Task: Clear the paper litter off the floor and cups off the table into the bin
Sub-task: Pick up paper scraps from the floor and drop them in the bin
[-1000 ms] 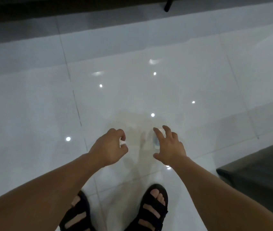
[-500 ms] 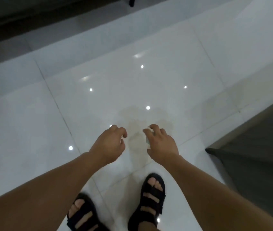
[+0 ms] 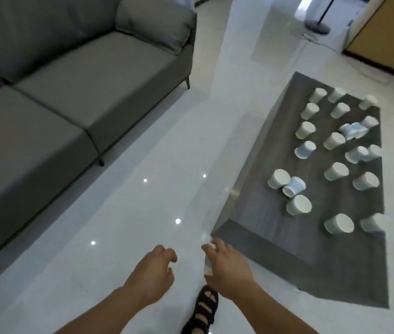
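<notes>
While pinching pale paper litter [image 3: 207, 266] in the curled right hand [image 3: 229, 268], stands on the white floor [image 3: 143, 213] just off the grey table's [image 3: 275, 256] near corner. Holds the left hand [image 3: 151, 273] curled alongside; cannot tell whether round anything. Faces many paper cups [image 3: 298, 205] spread over the tabletop, with a grey sofa [image 3: 70, 92] to the left.

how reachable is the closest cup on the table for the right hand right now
Probably not: the right hand hangs over the floor short of the table's corner, fingers pinching white paper, and the closest cup stands well in from the edge. Nothing blocks the path.
</notes>
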Demonstrator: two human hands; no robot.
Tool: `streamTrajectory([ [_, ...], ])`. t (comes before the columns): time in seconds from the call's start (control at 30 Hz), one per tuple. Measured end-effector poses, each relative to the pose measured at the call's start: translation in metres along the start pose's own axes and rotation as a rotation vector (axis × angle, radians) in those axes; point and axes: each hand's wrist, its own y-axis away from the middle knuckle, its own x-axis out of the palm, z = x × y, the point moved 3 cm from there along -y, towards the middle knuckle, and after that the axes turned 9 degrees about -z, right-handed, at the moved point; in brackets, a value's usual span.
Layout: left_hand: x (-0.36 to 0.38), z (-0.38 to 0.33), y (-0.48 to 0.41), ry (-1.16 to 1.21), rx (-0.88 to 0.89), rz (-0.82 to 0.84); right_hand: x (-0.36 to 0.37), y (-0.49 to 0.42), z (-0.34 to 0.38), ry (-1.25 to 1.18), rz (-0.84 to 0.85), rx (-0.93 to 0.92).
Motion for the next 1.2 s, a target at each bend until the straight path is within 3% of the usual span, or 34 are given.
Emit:
streamTrajectory([
  [0.27, -0.003, -0.222, 0.036, -0.114, 0.236, 0.061, -0.083, 0.177, -0.088, -0.043, -0.122, 0.208],
  [0.67, 0.146, -0.577, 0.087, -0.286, 0.665, 0.198, -0.133, 0.461, -0.356, -0.177, -0.291, 0.664],
  [0.93, 0.242, -0.752, 0.087, -0.312, 0.893, 0.273, -0.139, 0.566, -0.487, -0.274, -0.448, 0.873],
  [1.2, 0.357, -0.914, 0.029, -0.267, 1.002, 0.355, -0.16, 0.626, -0.669, -0.249, -0.43, 1.032],
])
